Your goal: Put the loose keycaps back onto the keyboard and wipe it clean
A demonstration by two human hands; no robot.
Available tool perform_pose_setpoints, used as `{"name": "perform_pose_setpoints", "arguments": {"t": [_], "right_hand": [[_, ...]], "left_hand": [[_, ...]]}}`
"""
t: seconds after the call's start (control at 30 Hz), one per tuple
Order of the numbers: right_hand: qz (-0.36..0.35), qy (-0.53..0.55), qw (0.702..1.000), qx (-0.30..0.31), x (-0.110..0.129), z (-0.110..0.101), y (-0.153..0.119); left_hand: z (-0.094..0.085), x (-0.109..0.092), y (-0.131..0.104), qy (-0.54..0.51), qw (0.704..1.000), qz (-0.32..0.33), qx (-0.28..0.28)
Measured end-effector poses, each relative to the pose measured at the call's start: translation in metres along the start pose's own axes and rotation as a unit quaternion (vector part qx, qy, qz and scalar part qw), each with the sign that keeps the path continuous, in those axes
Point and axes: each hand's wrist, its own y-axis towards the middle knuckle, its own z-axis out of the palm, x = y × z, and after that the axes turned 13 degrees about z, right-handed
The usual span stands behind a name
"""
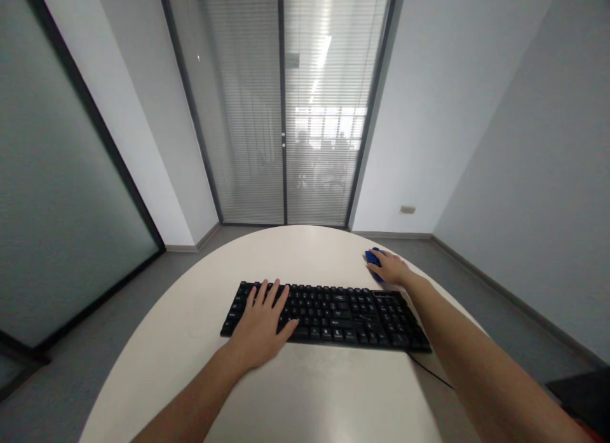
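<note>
A black keyboard (340, 316) lies across the white round table (305, 252). On its left end rests my left hand (261, 325), palm down, fingers spread over the keys and thumb out near the front row. Beyond the keyboard's right end, my right hand (391, 269) wraps over a blue computer mouse (373, 258). The fingers lie on top of the mouse and hide part of it. My right forearm passes over the keyboard's right edge.
A black cable (431, 370) runs off the front right of the keyboard beneath my right arm. Past the table stand glass panels with blinds (248, 144). A frosted glass panel (57, 176) is on the left, and a dark object (584, 395) sits at lower right.
</note>
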Motion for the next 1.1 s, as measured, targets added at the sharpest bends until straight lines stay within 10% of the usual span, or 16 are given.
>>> {"name": "perform_pose_setpoints", "arguments": {"t": [0.17,0.4,0.6,1.1], "right_hand": [[0.056,-0.017,0.998,-0.009,0.014,-0.012,-0.020],[-0.166,0.061,0.984,0.033,0.060,-0.056,-0.092],[-0.161,0.057,0.980,0.101,0.085,-0.053,-0.155],[-0.154,0.055,0.976,0.141,0.057,-0.070,-0.198]], "left_hand": [[0.001,0.000,0.000,0.002,1.000,0.000,-0.003],[-0.002,-0.002,-0.001,0.006,1.000,0.002,-0.006],[-0.004,-0.003,-0.004,0.019,1.000,0.008,-0.010],[-0.017,0.004,-0.023,-0.021,0.990,0.142,0.014]]}}
